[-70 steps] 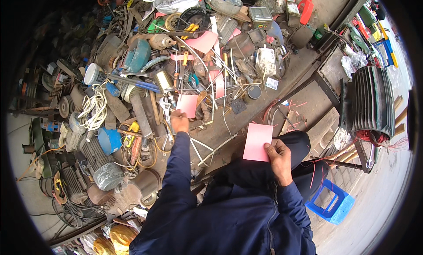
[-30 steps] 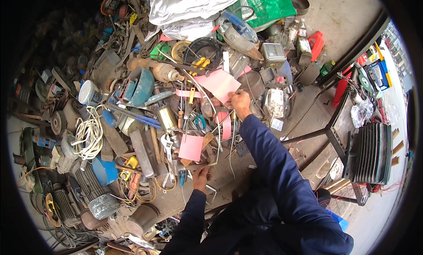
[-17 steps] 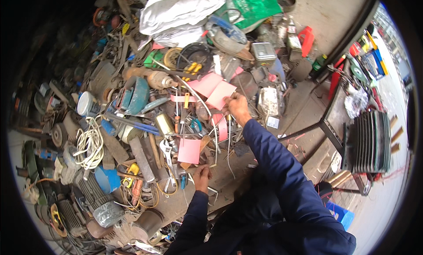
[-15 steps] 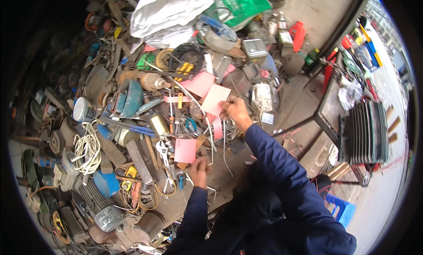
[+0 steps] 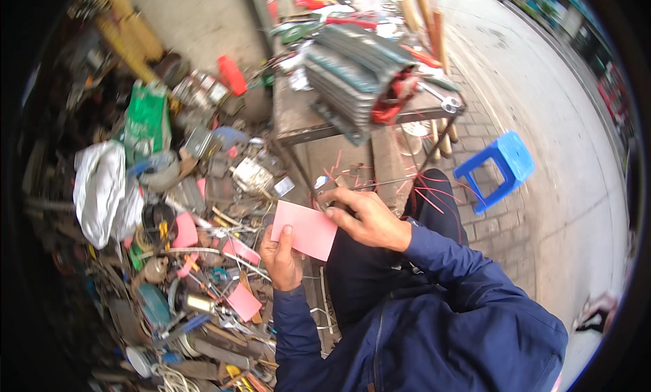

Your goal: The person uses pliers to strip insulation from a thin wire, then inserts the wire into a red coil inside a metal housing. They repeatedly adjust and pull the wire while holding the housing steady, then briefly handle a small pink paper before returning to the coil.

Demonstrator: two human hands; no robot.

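Observation:
A pink rectangular sheet (image 5: 306,231), like paper or thin card, is held in front of me above my lap. My left hand (image 5: 282,258) grips its left edge, the thumb lying on top and the fingers beneath. At its upper right corner is my right hand (image 5: 369,219), thumb on the sheet and fingers bent around the edge; the fingertips are partly hidden. Another pink sheet (image 5: 243,302) lies among the tools left of my left forearm. More pink pieces (image 5: 184,230) rest farther left on the scrap pile.
Piled scrap, cables and tools cover the left side, with a white sack (image 5: 102,189) and green bag (image 5: 147,119) on it. Ahead, a ribbed motor housing (image 5: 359,67) with red inside sits on a metal-framed bench (image 5: 298,131). A blue stool (image 5: 513,156) stands right.
The view has swung to the right. My hands, apart before, have come together over my lap, and the pink sheet my right hand held at the pile is now in my left hand too.

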